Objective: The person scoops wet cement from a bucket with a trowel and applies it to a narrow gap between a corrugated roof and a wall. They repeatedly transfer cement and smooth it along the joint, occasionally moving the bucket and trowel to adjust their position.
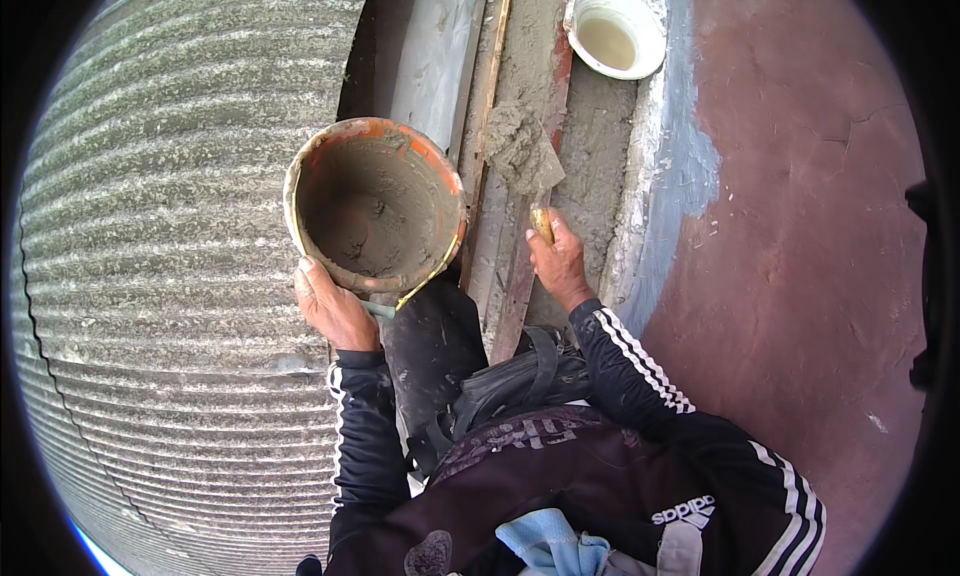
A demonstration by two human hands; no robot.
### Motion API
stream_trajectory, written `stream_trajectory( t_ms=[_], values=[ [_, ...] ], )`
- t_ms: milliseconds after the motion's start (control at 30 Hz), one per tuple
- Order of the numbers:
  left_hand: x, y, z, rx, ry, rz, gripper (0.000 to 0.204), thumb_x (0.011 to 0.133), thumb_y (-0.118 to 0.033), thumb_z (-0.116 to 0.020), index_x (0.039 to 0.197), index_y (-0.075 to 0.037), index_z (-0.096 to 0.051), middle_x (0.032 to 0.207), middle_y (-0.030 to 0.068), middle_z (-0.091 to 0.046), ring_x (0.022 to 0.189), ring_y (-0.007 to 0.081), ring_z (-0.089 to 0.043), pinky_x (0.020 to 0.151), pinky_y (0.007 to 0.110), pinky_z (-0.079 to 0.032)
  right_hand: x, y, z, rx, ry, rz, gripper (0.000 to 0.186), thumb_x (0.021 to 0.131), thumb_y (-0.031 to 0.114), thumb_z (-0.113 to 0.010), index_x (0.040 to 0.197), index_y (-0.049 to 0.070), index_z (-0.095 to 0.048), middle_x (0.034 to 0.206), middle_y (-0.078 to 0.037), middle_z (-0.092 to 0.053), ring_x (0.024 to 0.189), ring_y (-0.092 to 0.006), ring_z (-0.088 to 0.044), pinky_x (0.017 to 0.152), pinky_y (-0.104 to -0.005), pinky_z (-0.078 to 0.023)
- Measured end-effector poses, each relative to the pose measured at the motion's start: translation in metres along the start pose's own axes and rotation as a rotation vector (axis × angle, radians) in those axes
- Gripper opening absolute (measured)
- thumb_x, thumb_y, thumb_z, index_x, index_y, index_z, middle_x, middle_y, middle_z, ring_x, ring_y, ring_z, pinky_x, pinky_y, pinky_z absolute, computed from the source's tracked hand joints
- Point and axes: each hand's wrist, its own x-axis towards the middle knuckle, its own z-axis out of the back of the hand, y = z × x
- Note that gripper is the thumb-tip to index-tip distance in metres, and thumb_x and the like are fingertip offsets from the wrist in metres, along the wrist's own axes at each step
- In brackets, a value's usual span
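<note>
Two bare hands in view, both occupied. We record the left hand [338,311] left of centre, holding the mortar-smeared orange bucket [365,128] at the lower left of its rim; part of this grip is hidden behind the wall. The bucket sits left of centre in the upper half, mouth toward us, with grey mortar coating the inside and a yellow bail [430,276] with a green grip [378,309] along its lower right. Near the centre we see the right hand [562,261], fingers closed narrowly around the handle of a trowel [548,171]; the blade points up the frame and bears a heap of wet mortar [515,141]. We cannot tell whether the blade touches the surface below. At upper centre-right we note a white bucket [650,46] of cloudy liquid. Corrugated roofing [190,206] fills the left; a reddish-brown surface [810,226], edged by a grey band [680,166], the right.
</note>
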Motion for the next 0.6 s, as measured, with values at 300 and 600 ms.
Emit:
stream_trajectory(
  t_ms=[300, 600],
  values=[
    [0.003, 0.002, 0.011, -0.072, 0.01, 0.004, 0.032, 0.114, -0.027, -0.05, 0.113, 0.0, -0.067, 0.103, 0.0025, -0.066, 0.091, 0.0077, -0.054, 0.082, 0.026, -0.048, 0.024, -0.03, -0.035, -0.38, -0.166, -0.127, 0.05, 0.094, 0.016, -0.064, 0.131, -0.01, -0.044, 0.115, -0.036, -0.064, 0.103, -0.0523, -0.065, 0.088, -0.0555, -0.053],
    [0.016, 0.007, 0.001, -0.095, 0.139, -0.016, 0.027, 0.113, -0.024, -0.054, 0.106, -0.001, -0.066, 0.093, -0.0034, -0.058, 0.085, 0.0041, -0.047, 0.075, 0.022, -0.043, 0.014, 0.037, 0.032, -0.087, -0.086, 0.128, 0.032, 0.096, 0.019, -0.071, 0.12, 0.001, -0.058, 0.09, -0.009, -0.067, 0.08, -0.0176, -0.064, 0.074, -0.0346, -0.054]
  ],
)
